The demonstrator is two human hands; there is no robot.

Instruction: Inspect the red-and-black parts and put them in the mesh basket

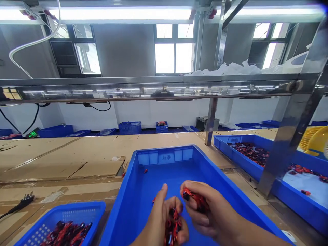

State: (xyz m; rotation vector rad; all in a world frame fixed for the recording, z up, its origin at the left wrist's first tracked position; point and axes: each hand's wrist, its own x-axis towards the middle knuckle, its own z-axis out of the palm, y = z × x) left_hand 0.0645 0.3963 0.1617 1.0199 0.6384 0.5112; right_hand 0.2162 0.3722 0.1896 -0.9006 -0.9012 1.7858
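Note:
Both of my hands are over a large blue tray point(159, 177). My left hand point(164, 218) is curled around a bunch of small red-and-black parts point(174, 225), thumb raised. Close beside it, my right hand point(210, 208) grips more small red-and-black parts point(196, 200) between thumb and fingers. What exactly the parts are is too blurred to tell. On the tray's floor a single small red part point(145, 171) lies near the far left corner, and another point(153, 200) shows just beside my left thumb.
At lower left a blue perforated basket point(84, 206) holds many red-and-black parts. Another blue tray point(230, 159) with similar parts stands to the right, behind a metal post point(284, 136). A black plug point(23, 203) lies on the cardboard-covered table point(64, 160). A metal shelf beam point(128, 89) crosses ahead.

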